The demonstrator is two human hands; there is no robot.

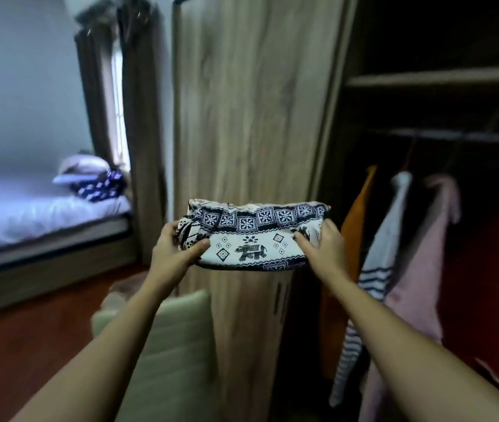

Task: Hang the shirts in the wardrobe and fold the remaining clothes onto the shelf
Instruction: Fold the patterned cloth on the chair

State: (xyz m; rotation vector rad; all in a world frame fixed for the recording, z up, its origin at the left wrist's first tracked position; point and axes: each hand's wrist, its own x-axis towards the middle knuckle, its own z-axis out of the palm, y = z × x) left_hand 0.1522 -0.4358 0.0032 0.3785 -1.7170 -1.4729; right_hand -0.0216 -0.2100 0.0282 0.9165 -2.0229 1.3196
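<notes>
I hold a folded white cloth with a navy elephant print (251, 236) at chest height in front of the wooden wardrobe door (251, 102). My left hand (175, 248) grips its left end and my right hand (321, 248) grips its right end. To the right the wardrobe stands open and dark. An orange shirt (354, 239), a white shirt with navy stripes (379, 257) and a pink shirt (424, 263) hang from the rail (455, 136). A wooden shelf (437, 78) runs above the rail.
A bed with a white sheet (29, 214) stands at the left, with pillows and a blue patterned cloth (99, 185) on it. Brown curtains (138, 117) hang by the window. A pale padded seat (169, 345) is below my arms on the reddish floor.
</notes>
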